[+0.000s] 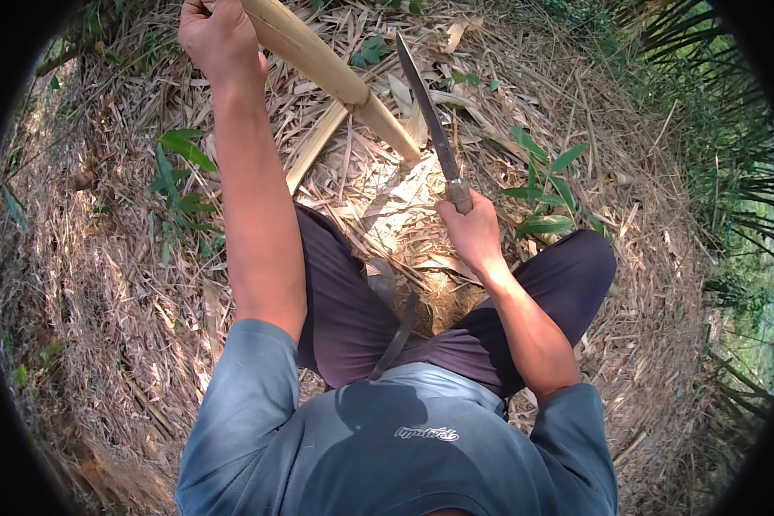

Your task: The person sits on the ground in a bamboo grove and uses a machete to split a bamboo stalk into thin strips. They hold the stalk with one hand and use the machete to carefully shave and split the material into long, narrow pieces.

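Observation:
My left hand [222,41] is raised at the upper left, closed against the side of a thick, pale yellow bamboo pole [318,64]; part of its fingers is hidden or cut off by the picture's edge. The pole slants down to the right, its lower end resting on the litter in front of me. In my right hand [475,225] is the wooden handle of a machete [430,112]. Its long dark blade points up and away, to the right of the pole and apart from it.
Another pale bamboo length [316,144] lies beneath the pole. Dry leaves and chips [120,318] cover the ground. Green leafy shoots [546,189] stand right of the machete, others [179,185] by my left forearm. A dark curved strip [396,340] lies between my bent legs [353,310].

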Action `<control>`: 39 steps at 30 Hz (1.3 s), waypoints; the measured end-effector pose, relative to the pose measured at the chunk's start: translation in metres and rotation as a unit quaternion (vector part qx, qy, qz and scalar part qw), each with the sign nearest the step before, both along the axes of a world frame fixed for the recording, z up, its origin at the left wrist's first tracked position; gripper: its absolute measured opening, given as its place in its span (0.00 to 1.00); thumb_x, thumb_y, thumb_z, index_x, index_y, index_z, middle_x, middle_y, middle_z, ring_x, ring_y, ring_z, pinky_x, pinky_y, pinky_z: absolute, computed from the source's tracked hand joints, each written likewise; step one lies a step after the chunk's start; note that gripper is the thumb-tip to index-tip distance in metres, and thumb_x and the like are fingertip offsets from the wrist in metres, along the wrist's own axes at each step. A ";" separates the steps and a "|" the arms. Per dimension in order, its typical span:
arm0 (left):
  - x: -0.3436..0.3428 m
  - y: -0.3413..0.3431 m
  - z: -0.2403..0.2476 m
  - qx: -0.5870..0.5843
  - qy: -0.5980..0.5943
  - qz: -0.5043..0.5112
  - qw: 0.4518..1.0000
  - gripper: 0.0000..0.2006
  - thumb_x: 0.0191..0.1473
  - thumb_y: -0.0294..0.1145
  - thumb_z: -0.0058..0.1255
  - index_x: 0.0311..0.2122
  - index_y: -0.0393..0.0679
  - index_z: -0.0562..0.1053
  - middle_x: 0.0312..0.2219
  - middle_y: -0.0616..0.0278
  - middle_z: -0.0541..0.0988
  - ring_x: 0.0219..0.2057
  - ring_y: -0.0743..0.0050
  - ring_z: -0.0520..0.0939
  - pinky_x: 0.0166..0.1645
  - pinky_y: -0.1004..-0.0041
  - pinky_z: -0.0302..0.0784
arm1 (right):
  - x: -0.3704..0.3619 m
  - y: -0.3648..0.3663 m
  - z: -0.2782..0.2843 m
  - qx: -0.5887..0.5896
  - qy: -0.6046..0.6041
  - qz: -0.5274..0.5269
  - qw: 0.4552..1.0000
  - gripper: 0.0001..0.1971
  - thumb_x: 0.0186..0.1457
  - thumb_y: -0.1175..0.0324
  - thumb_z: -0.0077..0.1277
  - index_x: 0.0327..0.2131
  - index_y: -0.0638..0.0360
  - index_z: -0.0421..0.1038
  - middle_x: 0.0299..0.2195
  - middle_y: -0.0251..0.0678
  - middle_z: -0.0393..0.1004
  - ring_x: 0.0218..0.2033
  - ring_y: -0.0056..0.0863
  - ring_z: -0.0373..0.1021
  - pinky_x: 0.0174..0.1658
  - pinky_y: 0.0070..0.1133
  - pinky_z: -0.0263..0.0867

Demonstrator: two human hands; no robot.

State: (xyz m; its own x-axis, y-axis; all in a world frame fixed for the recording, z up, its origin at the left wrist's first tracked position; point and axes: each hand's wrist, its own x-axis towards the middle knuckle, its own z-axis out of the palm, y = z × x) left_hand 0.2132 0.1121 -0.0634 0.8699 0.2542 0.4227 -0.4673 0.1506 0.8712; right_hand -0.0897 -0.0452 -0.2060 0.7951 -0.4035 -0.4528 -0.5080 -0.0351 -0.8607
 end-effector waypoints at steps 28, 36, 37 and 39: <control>-0.001 0.094 0.034 -0.130 -0.042 0.051 0.989 0.22 0.64 0.42 0.49 0.50 0.30 0.67 0.43 0.50 0.75 0.42 0.56 0.80 0.46 0.56 0.82 | 0.021 -0.037 -0.020 0.315 -0.075 -0.284 0.902 0.10 0.59 0.65 0.60 0.34 0.56 0.69 0.21 0.25 0.67 0.17 0.12 0.60 0.24 0.20 0.66; 0.039 0.144 -0.017 -0.264 0.182 0.085 0.943 0.23 0.64 0.47 0.47 0.56 0.43 0.65 0.51 0.55 0.72 0.50 0.52 0.77 0.50 0.40 0.77 | 0.028 -0.107 -0.021 0.303 -0.211 -0.512 0.776 0.15 0.59 0.64 0.61 0.33 0.57 0.62 0.50 0.68 0.70 0.16 0.12 0.61 0.26 0.19 0.69; 0.050 0.150 -0.028 -0.282 0.204 0.064 0.935 0.22 0.64 0.47 0.47 0.56 0.44 0.65 0.50 0.55 0.72 0.49 0.52 0.77 0.51 0.41 0.77 | 0.027 -0.111 -0.020 0.320 -0.232 -0.519 0.758 0.15 0.59 0.63 0.61 0.33 0.57 0.62 0.51 0.69 0.69 0.17 0.12 0.63 0.27 0.19 0.69; 0.074 0.166 -0.054 -0.316 0.247 0.022 0.916 0.21 0.64 0.46 0.47 0.55 0.45 0.66 0.48 0.56 0.74 0.48 0.53 0.79 0.51 0.41 0.77 | 0.024 -0.122 -0.019 0.355 -0.274 -0.530 0.720 0.16 0.59 0.62 0.61 0.33 0.57 0.62 0.52 0.70 0.68 0.19 0.13 0.67 0.27 0.17 0.69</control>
